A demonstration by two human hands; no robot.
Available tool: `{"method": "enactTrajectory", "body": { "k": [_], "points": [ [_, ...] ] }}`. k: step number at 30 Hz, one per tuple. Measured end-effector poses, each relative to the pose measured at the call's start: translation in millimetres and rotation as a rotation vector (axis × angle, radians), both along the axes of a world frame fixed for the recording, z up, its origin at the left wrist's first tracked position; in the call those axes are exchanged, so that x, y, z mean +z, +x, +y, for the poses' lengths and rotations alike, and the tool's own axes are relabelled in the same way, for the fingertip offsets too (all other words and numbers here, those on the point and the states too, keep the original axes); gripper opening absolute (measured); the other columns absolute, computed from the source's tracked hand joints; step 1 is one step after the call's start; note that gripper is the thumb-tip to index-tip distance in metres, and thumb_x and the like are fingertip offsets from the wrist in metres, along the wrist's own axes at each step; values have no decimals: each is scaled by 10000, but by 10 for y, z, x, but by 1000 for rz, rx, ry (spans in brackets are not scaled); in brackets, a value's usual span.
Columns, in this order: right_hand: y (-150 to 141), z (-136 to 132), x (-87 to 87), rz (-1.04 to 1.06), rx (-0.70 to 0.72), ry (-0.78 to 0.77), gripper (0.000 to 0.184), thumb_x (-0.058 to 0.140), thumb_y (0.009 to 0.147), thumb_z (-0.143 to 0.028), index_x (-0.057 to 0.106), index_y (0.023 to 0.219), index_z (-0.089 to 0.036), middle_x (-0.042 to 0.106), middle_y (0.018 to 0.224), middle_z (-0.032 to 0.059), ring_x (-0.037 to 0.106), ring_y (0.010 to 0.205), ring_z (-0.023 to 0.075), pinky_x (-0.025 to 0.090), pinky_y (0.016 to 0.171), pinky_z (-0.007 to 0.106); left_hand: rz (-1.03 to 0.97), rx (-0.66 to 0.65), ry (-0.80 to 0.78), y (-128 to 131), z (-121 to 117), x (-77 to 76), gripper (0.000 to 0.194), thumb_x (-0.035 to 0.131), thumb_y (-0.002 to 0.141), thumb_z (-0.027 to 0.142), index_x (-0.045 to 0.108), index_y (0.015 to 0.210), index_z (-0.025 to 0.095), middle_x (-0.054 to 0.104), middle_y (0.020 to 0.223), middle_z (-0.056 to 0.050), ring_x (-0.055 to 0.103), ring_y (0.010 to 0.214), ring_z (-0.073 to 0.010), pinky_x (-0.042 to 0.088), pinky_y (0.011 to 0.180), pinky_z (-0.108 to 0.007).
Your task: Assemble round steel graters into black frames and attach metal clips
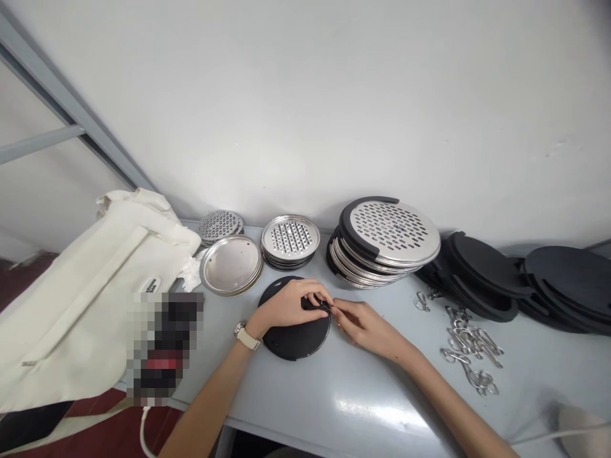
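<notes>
A round black disc (291, 340) lies on the table in front of me, with a thin shiny rim showing at its right side. My left hand (289, 304) reaches over the top of it, thumb and fingers closed at the disc's right edge. At that same edge my right hand (360, 323) is closed in a pinch on a small metal wire hook (325, 304), mostly covered by the fingertips. Whether the hook is attached to the disc cannot be made out. On the right, a loose pile of similar wire hooks (470, 340) lies on the table.
Along the wall stand stacks of small grater discs (291, 238), plain metal lids (231, 264), large perforated discs (394, 232) and black discs (491, 264). A cream bag (95, 292) and a blurred-out dark object (165, 350) with a white cable occupy the left of the grey table (286, 407).
</notes>
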State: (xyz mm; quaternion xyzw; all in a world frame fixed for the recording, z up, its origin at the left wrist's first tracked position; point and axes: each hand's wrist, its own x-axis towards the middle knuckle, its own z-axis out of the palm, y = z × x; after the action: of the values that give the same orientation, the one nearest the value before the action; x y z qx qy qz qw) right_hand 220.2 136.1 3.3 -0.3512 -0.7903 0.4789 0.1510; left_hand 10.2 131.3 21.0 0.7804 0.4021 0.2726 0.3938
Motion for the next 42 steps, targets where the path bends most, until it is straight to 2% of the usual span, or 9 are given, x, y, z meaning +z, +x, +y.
{"method": "enactTrajectory", "body": {
  "k": [6,12,24,42],
  "points": [
    [-7,1,16,-43,-8,59,334,313,973,-351,421,701,-191,397,620,-45,360,563,98,283,532,217,-9,-8,-26,1,-2,-2,206,652,761,149,656,963,187,660,911,-5,592,771,-96,484,755,-203],
    [-31,-34,24,-77,-5,193,288,318,970,-288,443,729,-192,487,679,-23,430,601,115,322,592,239,-11,-11,-28,1,-1,12,201,648,760,142,656,956,186,668,907,-4,595,768,-98,487,750,-202],
    [-45,-49,-50,-125,-15,299,268,305,972,-267,504,809,-193,565,734,16,499,630,143,373,616,262,-11,-4,-15,-5,-10,8,210,650,750,131,653,952,190,665,900,5,588,752,-91,475,742,-190],
    [-64,-61,-26,-139,-30,316,270,327,962,-272,512,784,-192,579,712,25,513,614,149,363,589,263,12,0,9,6,-8,12,220,632,746,104,661,948,186,682,887,7,604,761,-99,478,749,-195]
  ]
}}
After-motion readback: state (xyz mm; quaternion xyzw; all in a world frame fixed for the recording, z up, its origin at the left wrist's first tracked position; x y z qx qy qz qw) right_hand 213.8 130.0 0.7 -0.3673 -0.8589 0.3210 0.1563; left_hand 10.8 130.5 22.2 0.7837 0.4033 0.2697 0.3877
